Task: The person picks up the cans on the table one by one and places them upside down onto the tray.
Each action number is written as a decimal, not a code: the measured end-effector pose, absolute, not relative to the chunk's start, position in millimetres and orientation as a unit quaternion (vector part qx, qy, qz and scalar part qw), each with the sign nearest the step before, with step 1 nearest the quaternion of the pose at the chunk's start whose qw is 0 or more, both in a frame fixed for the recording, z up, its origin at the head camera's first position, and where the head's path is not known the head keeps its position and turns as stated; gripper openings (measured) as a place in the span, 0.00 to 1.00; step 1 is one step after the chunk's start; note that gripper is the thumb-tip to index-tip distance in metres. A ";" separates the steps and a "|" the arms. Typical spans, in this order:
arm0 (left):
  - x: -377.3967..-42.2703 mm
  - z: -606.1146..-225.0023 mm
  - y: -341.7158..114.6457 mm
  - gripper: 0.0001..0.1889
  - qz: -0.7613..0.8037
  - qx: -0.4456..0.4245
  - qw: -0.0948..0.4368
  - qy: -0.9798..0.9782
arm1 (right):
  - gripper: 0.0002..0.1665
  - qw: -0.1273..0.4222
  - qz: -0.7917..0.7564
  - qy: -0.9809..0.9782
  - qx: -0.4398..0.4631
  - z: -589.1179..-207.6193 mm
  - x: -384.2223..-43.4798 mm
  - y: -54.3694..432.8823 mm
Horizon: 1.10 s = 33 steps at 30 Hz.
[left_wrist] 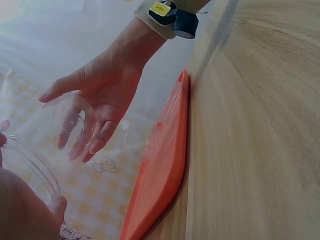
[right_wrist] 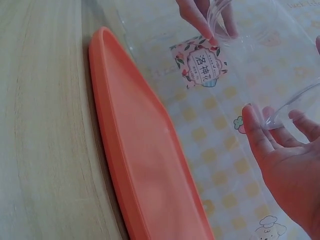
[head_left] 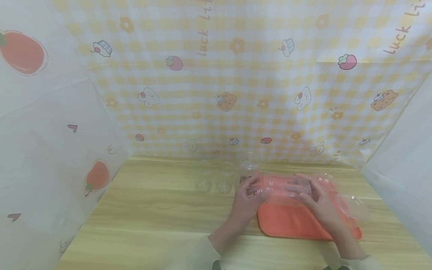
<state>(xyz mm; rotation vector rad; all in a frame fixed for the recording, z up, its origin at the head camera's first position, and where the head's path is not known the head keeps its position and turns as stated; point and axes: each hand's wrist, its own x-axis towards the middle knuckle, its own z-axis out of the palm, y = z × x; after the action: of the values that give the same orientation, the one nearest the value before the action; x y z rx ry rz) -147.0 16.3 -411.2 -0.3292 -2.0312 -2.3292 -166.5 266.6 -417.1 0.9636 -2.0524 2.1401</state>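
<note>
A clear, ribbed-rim jar [head_left: 278, 188] is held on its side above an orange-red tray [head_left: 290, 223]. My left hand [head_left: 248, 200] grips its left end, thumb in front and fingers behind. At the other end my right hand [head_left: 318, 204] holds the jar, with its fingers showing through the clear wall. In the left wrist view, that right hand [left_wrist: 107, 90] has its thumb spread away from its fingers. A printed floral label [right_wrist: 200, 65] shows near the left hand in the right wrist view. The jar's exact edges are hard to make out.
Two small clear jars [head_left: 204, 183] stand left of the hands, beside a taller clear jar [head_left: 249, 163] with dark lettering. Other clear round pieces [head_left: 352, 206] lie at the tray's right side. White walls and a yellow checked backdrop [head_left: 202, 82] enclose the wooden table [head_left: 152, 213].
</note>
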 end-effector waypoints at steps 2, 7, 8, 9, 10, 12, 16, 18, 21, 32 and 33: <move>-147.2 -410.8 15.0 0.36 -0.747 -0.104 0.008 -0.656 | 0.31 0.013 0.683 -0.660 0.312 -415.8 -166.6 266.4; -148.3 -410.7 12.9 0.36 -0.742 -0.104 -0.002 -0.662 | 0.31 0.013 0.678 -0.665 0.313 -414.5 -168.0 266.7; -148.5 -410.8 12.6 0.36 -0.741 -0.105 -0.003 -0.663 | 0.31 0.013 0.677 -0.666 0.312 -414.5 -168.4 267.0; -148.6 -411.0 12.2 0.36 -0.741 -0.107 -0.003 -0.664 | 0.31 0.013 0.676 -0.668 0.312 -414.5 -168.7 267.4; -148.7 -411.1 11.9 0.36 -0.739 -0.108 -0.003 -0.665 | 0.31 0.012 0.674 -0.669 0.312 -414.5 -168.9 267.7; -148.6 -410.6 10.9 0.36 -0.739 -0.109 -0.008 -0.665 | 0.30 0.013 0.672 -0.672 0.313 -414.7 -169.5 268.4; -149.0 -409.8 8.4 0.35 -0.740 -0.110 -0.018 -0.663 | 0.30 0.014 0.668 -0.676 0.312 -414.8 -170.6 269.2; -149.7 -410.0 6.8 0.34 -0.744 -0.112 -0.024 -0.658 | 0.31 0.015 0.667 -0.676 0.313 -414.8 -171.4 270.1; -150.8 -410.4 4.1 0.33 -0.743 -0.111 -0.025 -0.660 | 0.32 0.019 0.666 -0.676 0.315 -415.0 -172.5 272.3; -149.7 -407.2 -8.6 0.27 -0.732 -0.122 -0.001 -0.670 | 0.33 0.023 0.648 -0.696 0.308 -409.7 -171.2 281.0; -149.4 -406.6 -9.5 0.26 -0.733 -0.121 -0.002 -0.669 | 0.33 0.023 0.649 -0.695 0.309 -409.0 -171.0 281.4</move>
<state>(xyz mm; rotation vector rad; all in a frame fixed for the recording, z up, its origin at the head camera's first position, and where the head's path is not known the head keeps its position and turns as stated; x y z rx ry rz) -149.4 -9.5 -406.6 -0.3814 -2.1056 -2.3054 -171.0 281.4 -409.0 0.9559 -2.1512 2.0115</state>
